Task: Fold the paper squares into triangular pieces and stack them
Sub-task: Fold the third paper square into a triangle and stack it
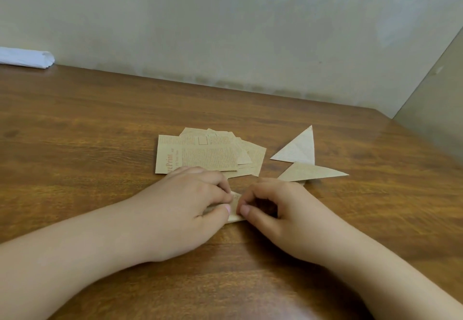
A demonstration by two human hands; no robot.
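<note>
Paper piece being folded lies flat on the surface, pinned directly between the two hands; most of it is hidden, so its long axis cannot be told. Left hand pinches its left part, thumb and fingertips closed on the paper. Right hand pinches its right edge likewise. Both hands equally near.

Unfolded paper squares sit just beyond the left hand, touching its knuckles. Folded triangles lie beyond and right of the right hand, overlapping loosely. Judgement: finished piece goes forward-right; right hand is nearer.
</note>
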